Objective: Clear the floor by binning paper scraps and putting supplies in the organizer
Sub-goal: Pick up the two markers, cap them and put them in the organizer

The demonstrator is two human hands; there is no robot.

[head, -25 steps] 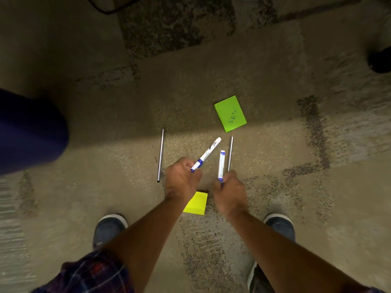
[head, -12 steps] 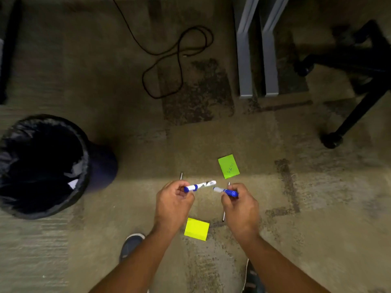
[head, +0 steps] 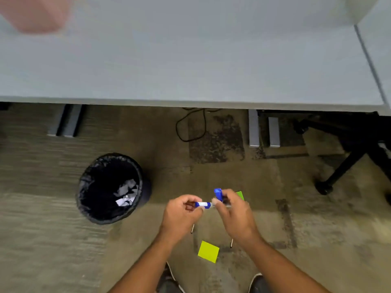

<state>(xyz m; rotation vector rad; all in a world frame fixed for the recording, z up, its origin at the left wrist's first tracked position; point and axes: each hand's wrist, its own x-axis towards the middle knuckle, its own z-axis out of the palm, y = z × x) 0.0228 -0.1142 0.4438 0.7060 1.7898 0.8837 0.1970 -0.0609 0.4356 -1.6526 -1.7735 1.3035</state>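
Two hands: held close together above the carpet (head: pixel 317 229), between the shoes.
Left hand (head: pixel 182 214): fingers pinched shut on one end of a blue-and-white marker (head: pixel 202 204), lying level.
Right hand (head: pixel 234 212): fingers curled shut around a second marker (head: pixel 218 194), blue end pointing up; fingertips also meeting the level marker's other end.
Beneath the hands: yellow sticky note (head: pixel 208 251) flat on the carpet; two thin metal rods, only the lower ends showing at (head: pixel 192 229) and (head: pixel 231 243), the rest hidden by the wrists.
Behind the right hand: green sticky note (head: pixel 240 195), mostly covered, one corner visible.
Bin (head: pixel 110 188): left of the hands, well apart, round, lined with a black bag; crumpled white paper scraps (head: pixel 125 195) inside against the right wall.
Farther out: black cable (head: pixel 190 127) looped on the carpet, grey desk legs (head: pixel 254 127), black chair base (head: pixel 347 163) at right.
Desk (head: pixel 190 60): pale top filling the upper half, hiding the floor beyond.
Hard to make out: blurred pinkish shape (head: pixel 36 13) at the top left corner; shoes (head: pixel 259 284) cut off by the bottom edge.
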